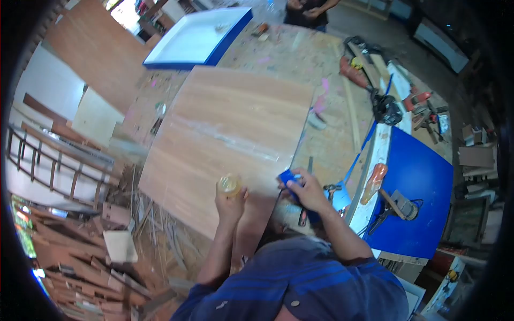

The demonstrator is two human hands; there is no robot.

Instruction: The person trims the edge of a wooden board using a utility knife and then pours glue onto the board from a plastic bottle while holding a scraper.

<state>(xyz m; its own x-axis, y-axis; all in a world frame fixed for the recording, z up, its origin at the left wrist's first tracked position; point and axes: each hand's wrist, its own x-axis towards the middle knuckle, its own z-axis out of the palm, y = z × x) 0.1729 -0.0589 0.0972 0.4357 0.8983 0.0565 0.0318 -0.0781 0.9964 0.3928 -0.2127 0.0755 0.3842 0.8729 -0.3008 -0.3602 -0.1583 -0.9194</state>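
My left hand (229, 204) is wrapped round a small yellowish see-through container (230, 184), held above the wooden board (235, 123). Whether the container rests on the board I cannot tell. In my right hand (309, 191) is a small flat blue piece (289, 177), gripped at the board's right edge. A whitish wet-looking streak crosses the middle of the board. Just right of this hand lie a hammer (333, 188) and a light-blue sheet (341, 198).
A blue-rimmed white tray (209, 59) stands at the back left. On the right lie a blue panel (417, 187), an orange-handled tool (376, 176) and a red power tool (353, 73). Wood scraps (80, 257) are piled at the left. Another person (308, 13) stands across the table.
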